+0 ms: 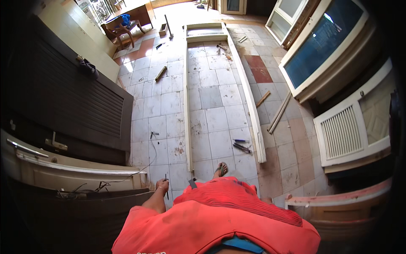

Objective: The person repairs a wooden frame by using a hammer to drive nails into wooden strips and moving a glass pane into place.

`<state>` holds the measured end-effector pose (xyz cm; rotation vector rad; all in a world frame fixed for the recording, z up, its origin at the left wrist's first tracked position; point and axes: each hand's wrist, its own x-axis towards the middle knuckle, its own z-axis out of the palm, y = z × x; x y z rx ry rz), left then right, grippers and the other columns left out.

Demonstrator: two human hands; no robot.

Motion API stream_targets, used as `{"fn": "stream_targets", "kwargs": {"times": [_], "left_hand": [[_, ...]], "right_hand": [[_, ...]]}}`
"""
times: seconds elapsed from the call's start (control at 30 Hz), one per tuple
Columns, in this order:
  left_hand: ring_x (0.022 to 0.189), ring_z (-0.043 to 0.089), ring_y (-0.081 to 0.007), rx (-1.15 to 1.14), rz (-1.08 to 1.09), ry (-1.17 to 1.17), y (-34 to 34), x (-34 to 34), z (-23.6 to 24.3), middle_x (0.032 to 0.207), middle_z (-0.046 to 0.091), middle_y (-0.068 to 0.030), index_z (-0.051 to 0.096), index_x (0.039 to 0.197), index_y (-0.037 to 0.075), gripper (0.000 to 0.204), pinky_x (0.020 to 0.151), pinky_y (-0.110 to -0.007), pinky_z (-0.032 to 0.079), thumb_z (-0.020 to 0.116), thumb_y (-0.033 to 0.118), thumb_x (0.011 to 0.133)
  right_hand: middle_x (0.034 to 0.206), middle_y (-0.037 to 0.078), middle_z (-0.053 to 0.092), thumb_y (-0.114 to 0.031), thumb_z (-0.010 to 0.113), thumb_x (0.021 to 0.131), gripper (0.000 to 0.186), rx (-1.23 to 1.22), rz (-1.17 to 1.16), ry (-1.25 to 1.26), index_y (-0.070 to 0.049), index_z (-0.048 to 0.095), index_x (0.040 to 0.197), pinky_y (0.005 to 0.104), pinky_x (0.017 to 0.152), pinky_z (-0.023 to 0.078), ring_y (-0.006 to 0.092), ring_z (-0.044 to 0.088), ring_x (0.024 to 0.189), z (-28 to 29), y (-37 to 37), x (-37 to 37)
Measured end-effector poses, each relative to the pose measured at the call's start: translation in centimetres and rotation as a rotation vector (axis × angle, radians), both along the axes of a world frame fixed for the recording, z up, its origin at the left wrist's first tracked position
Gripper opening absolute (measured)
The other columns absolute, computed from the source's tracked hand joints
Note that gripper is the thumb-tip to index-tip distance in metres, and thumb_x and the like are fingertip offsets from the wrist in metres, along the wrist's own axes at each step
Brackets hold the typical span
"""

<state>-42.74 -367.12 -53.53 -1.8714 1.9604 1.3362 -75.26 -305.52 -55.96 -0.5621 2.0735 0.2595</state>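
Observation:
My left hand (162, 185) grips a thin, dark rod-like tool (166, 180), held upright beside my red shirt. A sliver of skin at my right side (265, 200) shows past the shirt; the fingers of my right hand are hidden. A long cream wooden frame (186, 106) lies on the tiled floor in front of me, its near ends beside my sandalled foot (221, 169). Inside it lie a blue-handled tool (240, 140) and dark metal tools (242, 148), with a hammer (220, 48) near the far end. A cord with a small dark fitting (153, 134) lies to the left.
Dark louvred door (97, 110) and pale panels (63, 46) lean at left. White-framed glass panels (321, 51) and a louvred shutter (342, 131) stand at right. Loose wood strips (279, 112), a short block (160, 73) and a red-edged panel (338, 194) are around. A chair (120, 31) and desk stand far left.

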Motion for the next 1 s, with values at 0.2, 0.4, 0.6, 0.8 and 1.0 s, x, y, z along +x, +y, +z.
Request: {"fn": "stream_targets", "kwargs": {"times": [0.2,0.4,0.6,0.8,1.0], "left_hand": [[0.059,0.06,-0.0141,0.157,0.512,0.222,-1.1,-8.2,5.3,0.07,0.062,-0.0036,0.069,0.091,0.005,0.022,0.052,-0.031,0.05,0.063,0.026,0.089],[0.06,0.063,-0.0174,-0.005,0.182,0.012,-6.3,-18.0,3.0,0.073,0.064,-0.0063,0.068,0.097,0.005,0.023,0.056,-0.034,0.053,0.062,0.025,0.089],[0.064,0.064,-0.0201,-0.125,-0.172,-0.084,-23.0,-28.7,-2.5,0.075,0.066,-0.0096,0.069,0.098,0.005,0.027,0.059,-0.034,0.052,0.059,0.028,0.09],[0.061,0.057,-0.0111,0.08,0.26,0.246,-44.7,-50.3,5.0,0.072,0.062,-0.003,0.07,0.098,0.003,0.027,0.056,-0.029,0.048,0.061,0.027,0.089],[0.064,0.057,-0.0094,-0.104,0.199,0.382,-59.9,-69.4,8.9,0.073,0.063,-0.0015,0.069,0.103,0.004,0.028,0.06,-0.026,0.047,0.063,0.026,0.088]], "right_hand": [[0.096,0.019,0.069,-0.043,0.066,0.081,0.041,-0.379,-0.237,0.265,-0.004,0.071,0.094,0.0416,0.082,0.052,0.0316,0.066,0.094,5.2,-24.3,-27.2],[0.102,0.02,0.068,-0.04,0.068,0.081,0.043,-0.854,-0.578,0.163,-0.005,0.069,0.105,0.0375,0.084,0.051,0.0304,0.066,0.093,9.8,-51.0,-44.9],[0.079,0.009,0.067,-0.029,0.074,0.081,0.04,-0.798,-0.468,0.138,-0.001,0.065,0.108,0.0294,0.061,0.051,0.0157,0.061,0.064,4.5,-60.2,-53.2],[0.081,0.004,0.067,-0.027,0.071,0.079,0.032,-0.438,-0.818,0.057,-0.002,0.069,0.1,0.0329,0.059,0.053,0.0185,0.067,0.071,3.7,-59.1,-57.2],[0.09,0.009,0.071,-0.022,0.068,0.08,0.023,-0.162,-0.2,0.045,-0.012,0.071,0.1,0.0381,0.074,0.053,0.0209,0.068,0.089,6.5,-62.9,-63.5]]}}
